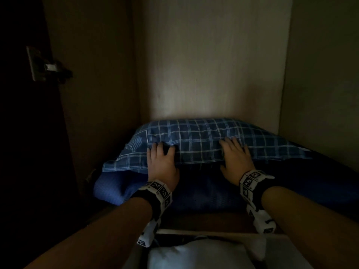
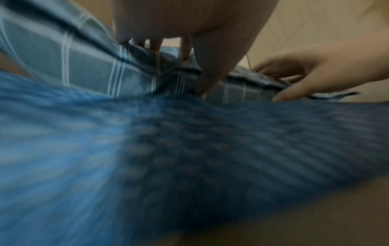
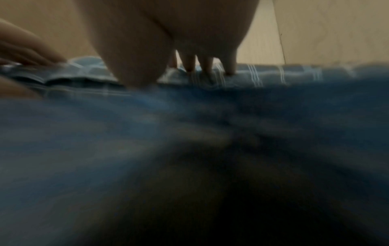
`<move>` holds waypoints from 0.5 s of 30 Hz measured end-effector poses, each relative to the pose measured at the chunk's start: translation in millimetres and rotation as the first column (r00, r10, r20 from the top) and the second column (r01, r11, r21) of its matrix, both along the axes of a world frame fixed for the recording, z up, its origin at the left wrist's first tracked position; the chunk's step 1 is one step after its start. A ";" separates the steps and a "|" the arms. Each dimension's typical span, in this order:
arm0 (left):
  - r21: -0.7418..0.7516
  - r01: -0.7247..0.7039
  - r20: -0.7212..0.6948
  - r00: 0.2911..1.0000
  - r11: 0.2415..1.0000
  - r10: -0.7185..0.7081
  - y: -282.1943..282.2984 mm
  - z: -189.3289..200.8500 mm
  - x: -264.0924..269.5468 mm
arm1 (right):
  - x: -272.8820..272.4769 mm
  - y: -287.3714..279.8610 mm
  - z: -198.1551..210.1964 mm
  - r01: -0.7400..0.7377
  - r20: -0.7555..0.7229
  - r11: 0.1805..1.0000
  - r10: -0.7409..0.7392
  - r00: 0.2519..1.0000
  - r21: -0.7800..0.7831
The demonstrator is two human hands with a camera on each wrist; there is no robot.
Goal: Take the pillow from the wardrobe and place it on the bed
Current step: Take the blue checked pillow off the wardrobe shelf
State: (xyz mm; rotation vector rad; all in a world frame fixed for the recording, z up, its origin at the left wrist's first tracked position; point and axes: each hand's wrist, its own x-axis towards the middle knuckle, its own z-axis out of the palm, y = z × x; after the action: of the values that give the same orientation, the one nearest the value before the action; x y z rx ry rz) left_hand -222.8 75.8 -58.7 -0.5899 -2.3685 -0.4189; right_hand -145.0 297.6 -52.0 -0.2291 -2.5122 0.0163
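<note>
A blue plaid pillow lies inside the wardrobe on a folded blue blanket. My left hand grips the pillow's front edge left of centre, with the fingers on top. My right hand grips the same edge further right. In the left wrist view the left hand has fingers on the pillow and the thumb tucked between pillow and blanket. The right hand shows beyond. In the right wrist view the right hand pinches the pillow above the blurred blanket.
The wardrobe's pale back wall stands right behind the pillow, with side walls close on both sides. A door hinge sits on the dark left side. Below the wooden shelf edge lies something white and soft.
</note>
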 end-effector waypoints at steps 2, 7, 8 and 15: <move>0.057 0.024 -0.007 1.000 0.998 -0.023 5.1 5.9 -8.7 | -7.3 4.0 6.4 -0.070 -0.056 0.996 0.068 0.996 -0.046; 0.223 0.091 -0.052 0.995 0.971 -0.081 12.2 18.3 -18.3 | -16.4 14.2 12.3 -0.124 -0.120 0.991 0.117 0.986 -0.049; 0.252 0.110 -0.073 0.993 0.961 -0.094 11.9 20.4 -18.4 | -16.3 15.0 13.6 -0.144 -0.152 0.988 0.133 0.979 -0.063; 0.425 0.242 -0.283 0.951 0.872 -0.126 6.9 53.4 -2.9 | 4.3 6.1 39.2 -0.274 -0.444 0.953 0.192 0.875 -0.128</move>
State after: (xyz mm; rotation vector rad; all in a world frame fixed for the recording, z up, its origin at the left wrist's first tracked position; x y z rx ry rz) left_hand -225.7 82.7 -5.3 -0.6054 -1.8874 -0.9052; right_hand -140.6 303.7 -12.8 0.0097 -2.0809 0.3653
